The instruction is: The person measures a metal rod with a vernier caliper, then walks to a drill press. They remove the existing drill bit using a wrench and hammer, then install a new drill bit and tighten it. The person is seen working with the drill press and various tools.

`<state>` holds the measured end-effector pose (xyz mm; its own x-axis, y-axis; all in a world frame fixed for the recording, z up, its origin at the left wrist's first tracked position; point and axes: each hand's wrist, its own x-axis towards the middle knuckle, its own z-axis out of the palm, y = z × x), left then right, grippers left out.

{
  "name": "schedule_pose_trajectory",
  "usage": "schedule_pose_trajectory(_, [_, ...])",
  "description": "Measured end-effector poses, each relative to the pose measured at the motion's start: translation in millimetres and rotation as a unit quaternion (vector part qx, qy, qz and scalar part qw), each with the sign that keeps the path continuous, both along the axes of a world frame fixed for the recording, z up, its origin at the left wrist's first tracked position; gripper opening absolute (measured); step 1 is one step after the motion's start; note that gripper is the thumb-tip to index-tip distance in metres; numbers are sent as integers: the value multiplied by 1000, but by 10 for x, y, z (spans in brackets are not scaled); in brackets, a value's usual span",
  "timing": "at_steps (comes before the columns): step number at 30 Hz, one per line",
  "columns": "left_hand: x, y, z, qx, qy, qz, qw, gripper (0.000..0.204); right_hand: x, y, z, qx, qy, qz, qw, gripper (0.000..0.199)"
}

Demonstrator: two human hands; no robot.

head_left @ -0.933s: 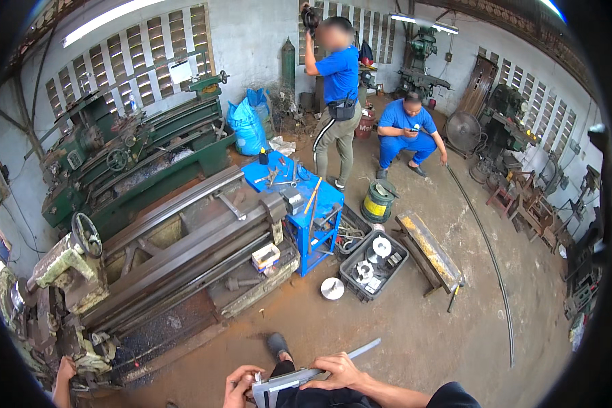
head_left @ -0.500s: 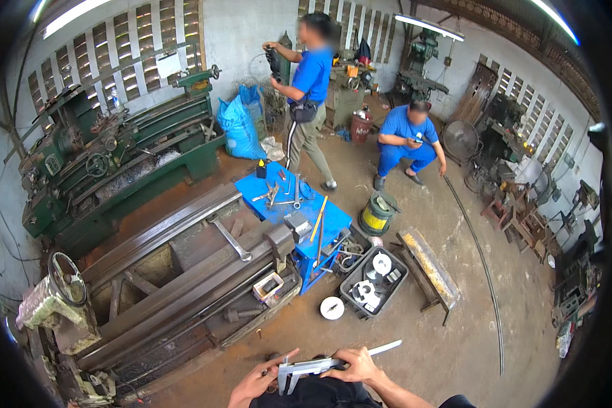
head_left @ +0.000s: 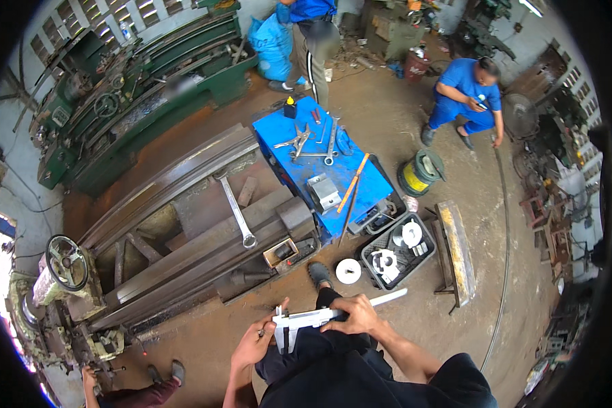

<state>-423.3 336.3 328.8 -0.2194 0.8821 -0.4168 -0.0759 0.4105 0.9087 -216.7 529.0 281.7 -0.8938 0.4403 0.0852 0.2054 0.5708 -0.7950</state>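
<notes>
In front of my body, both hands are at a long silver vernier caliper [head_left: 307, 319]. My right hand [head_left: 358, 317] is wrapped round its sliding part, with the bare end of the beam sticking out to the right. At the jaw end, the fingers and thumb of my left hand [head_left: 253, 345] close on the caliper's left edge. The jaws point down toward my dark clothing. A small dark spot shows between the left fingers, too small to make out.
A lathe bed [head_left: 183, 265] with a combination wrench [head_left: 236, 212] lies left. Beyond are a blue table [head_left: 285, 146] with tools and a metal block, a black crate [head_left: 404, 265] of parts, a white disc [head_left: 348, 271] and a bench [head_left: 457, 251]. One person squats, another stands; a third's hand [head_left: 88, 377] shows lower left.
My view has tipped down and swung left, so more of my body and a third person at lower left show. My left fingers have drawn in on the caliper's jaw end.
</notes>
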Motion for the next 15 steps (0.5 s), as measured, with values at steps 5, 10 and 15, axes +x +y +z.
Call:
schedule_pose_trajectory(5, [325,617,-114,21,-70,231,970,35,-153,1015,-318,6,-32,86,996,59])
schedule_pose_trajectory(10, [248,1186,-148,162,1,172,972,33,-202,1458,-633,-60,140,-59,987,57])
schedule_pose_trajectory(15, [296,1158,-124,91,-192,199,957,69,-294,1685,-607,-165,-146,65,973,46])
